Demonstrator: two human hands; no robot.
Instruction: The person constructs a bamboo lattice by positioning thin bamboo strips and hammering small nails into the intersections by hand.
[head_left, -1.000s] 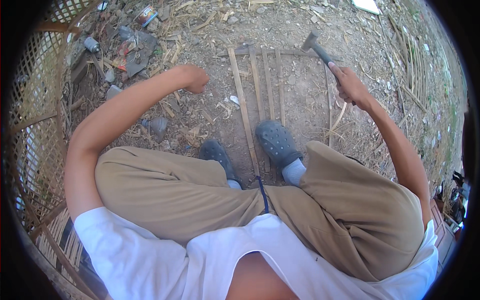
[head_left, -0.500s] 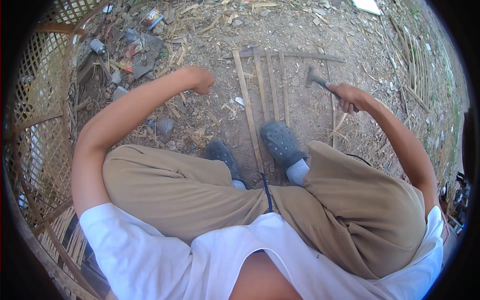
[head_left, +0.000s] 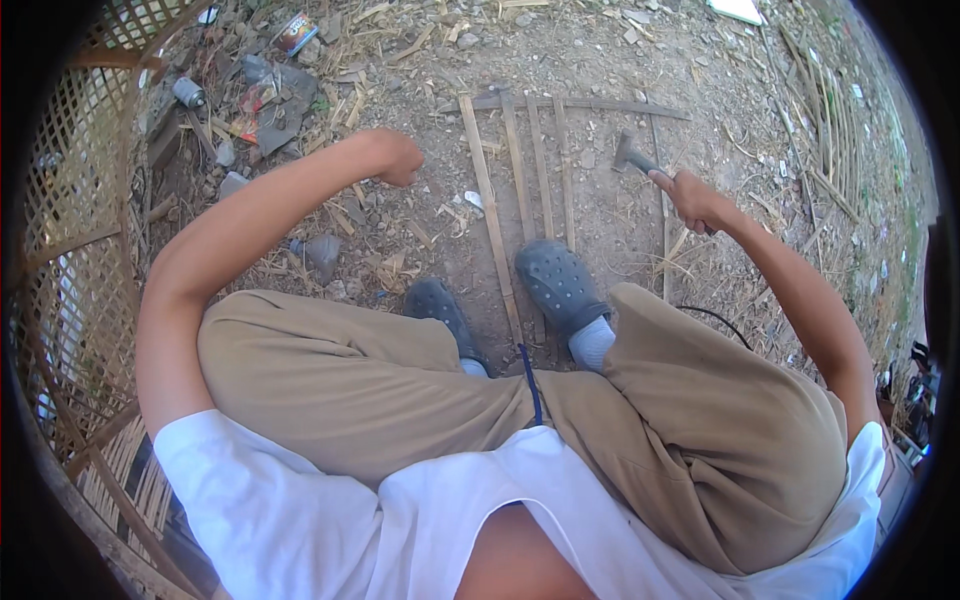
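Note:
A hammer [head_left: 640,162] with a dark head is in my right hand [head_left: 692,198], whose fingers wrap round its handle, above the ground right of the wooden strips. My left hand [head_left: 398,158] hangs over the ground left of the strips with its fingers curled in; what they hold, if anything, is hidden. Between my hands several thin wooden strips [head_left: 482,180] lie side by side, pointing away from me. Across their far ends runs a darker crosspiece [head_left: 600,106]. My right clog [head_left: 560,284] rests over the near part of some strips.
A lattice panel [head_left: 85,190] of woven strips stands along the left. Near it lie a spray can [head_left: 188,92], a printed tin [head_left: 296,34] and a crumpled plastic sheet [head_left: 285,110]. Long thin sticks [head_left: 828,130] lie at the far right. Wood chips and stones cover the ground.
The hammer in my right hand has turned slightly, and that hand has shifted a little. My left hand stays curled in nearly the same place. The strips lie as before.

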